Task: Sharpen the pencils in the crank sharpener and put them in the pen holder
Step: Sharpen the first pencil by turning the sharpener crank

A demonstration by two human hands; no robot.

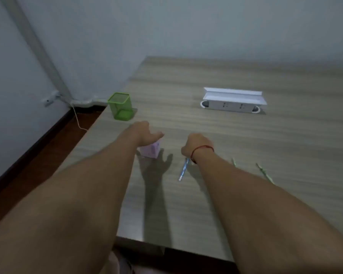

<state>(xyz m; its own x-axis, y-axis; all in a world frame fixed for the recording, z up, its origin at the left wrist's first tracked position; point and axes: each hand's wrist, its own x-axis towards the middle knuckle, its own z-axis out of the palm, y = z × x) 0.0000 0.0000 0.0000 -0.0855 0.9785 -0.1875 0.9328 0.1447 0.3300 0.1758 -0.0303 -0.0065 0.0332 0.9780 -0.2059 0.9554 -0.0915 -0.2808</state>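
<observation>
While my left hand (pixel 145 133) steadies the sharpener (pixel 149 151) — fingers hidden — my right hand (pixel 196 144), curled round one blue pencil (pixel 184 170), readies its feeding.

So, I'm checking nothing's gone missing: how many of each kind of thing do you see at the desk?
Pencils: 3 (blue pencil held in the right hand; inner green pencil and outer green pencil lying on the desk)
Crank sharpener: 1 (pink, by the left hand)
Pen holder: 1 (green)
Socket box: 1 (white)
Total: 6
</observation>
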